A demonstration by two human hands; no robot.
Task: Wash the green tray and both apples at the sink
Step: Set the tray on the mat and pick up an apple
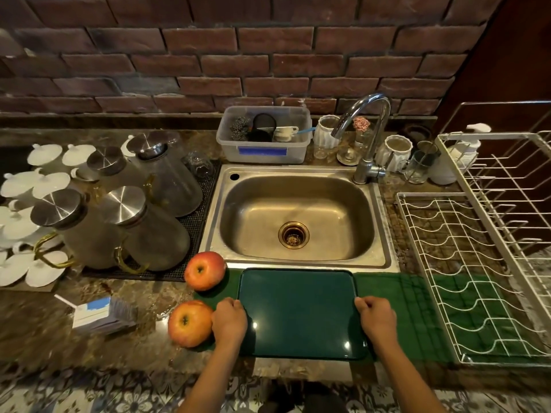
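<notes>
My left hand (pixel 229 318) and right hand (pixel 376 318) each grasp a short edge of the flat rectangular dark-green tray (pixel 301 312), its long axis crosswise, directly below the stainless-steel sink (pixel 298 217).

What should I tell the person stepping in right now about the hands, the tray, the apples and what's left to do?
Left hand grips the green tray by its left edge; right hand grips the right edge.
Tray lies flat on a green mat in front of the sink, empty.
Both apples sit left of the tray: far apple, near apple beside the left hand.
Tap shows no water. Nothing looks washed yet: tray and both apples remain.
</notes>
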